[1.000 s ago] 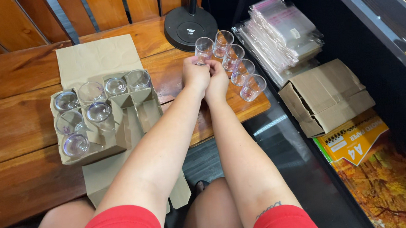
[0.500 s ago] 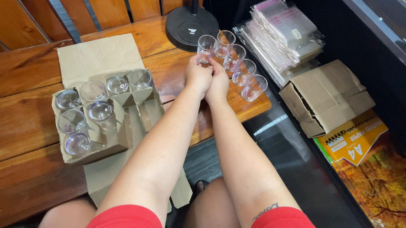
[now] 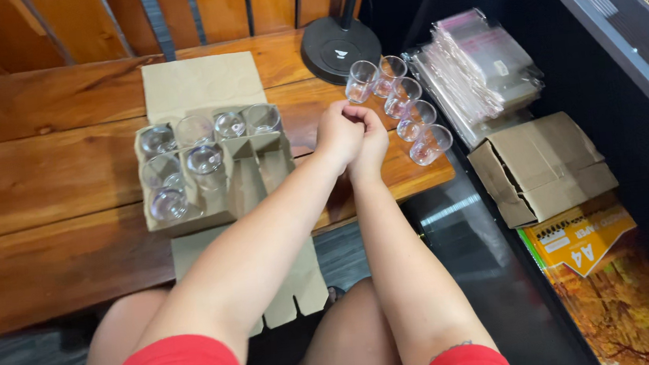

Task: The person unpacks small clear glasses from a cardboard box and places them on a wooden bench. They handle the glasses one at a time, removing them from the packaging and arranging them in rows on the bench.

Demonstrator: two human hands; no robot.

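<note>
Wooden slats back the worktop [image 3: 38,178], where I see my left hand [image 3: 335,132] and right hand [image 3: 368,140] pressed together, fingers curled; whether they grip anything between them I cannot tell. Just beyond them stands a curved row of small clear glasses [image 3: 401,108], near a black round base [image 3: 341,46]. To the left, a cardboard divider tray [image 3: 213,173] holds more glasses in its cells. To work well, I judge each glass should be lifted upright, one at a time, clear of its neighbours.
</note>
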